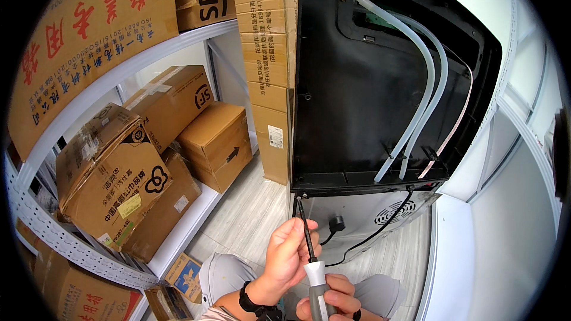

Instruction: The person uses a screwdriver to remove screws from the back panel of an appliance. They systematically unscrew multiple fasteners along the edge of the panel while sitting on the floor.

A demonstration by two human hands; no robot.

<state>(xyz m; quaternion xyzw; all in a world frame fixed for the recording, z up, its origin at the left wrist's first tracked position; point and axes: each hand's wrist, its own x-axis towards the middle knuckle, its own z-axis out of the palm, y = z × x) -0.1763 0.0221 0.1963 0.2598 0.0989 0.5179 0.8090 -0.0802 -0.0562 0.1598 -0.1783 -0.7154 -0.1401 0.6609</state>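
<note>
A screwdriver [315, 270] with a grey and white handle and a dark shaft points up and away from me. My left hand [284, 257] pinches its shaft between thumb and fingers. Wrapped round the handle is my right hand [340, 298], near the lower edge. The tip meets the lower left corner of a tall appliance, at the edge between its black upper section [351, 101] and the grey metal panel [357, 205] below. Whether the tip sits in a screw is too small to tell. Two translucent hoses [429, 77] run down the black section beside a thin pale cable [467, 107].
A black plug [336, 223] and power cord are at the metal panel, beside a round vent grille [394, 212]. Left stands a metal shelf [113, 62] with several cardboard boxes [119, 172]. A tall carton [264, 83] adjoins the appliance. A white wall [499, 255] is at right.
</note>
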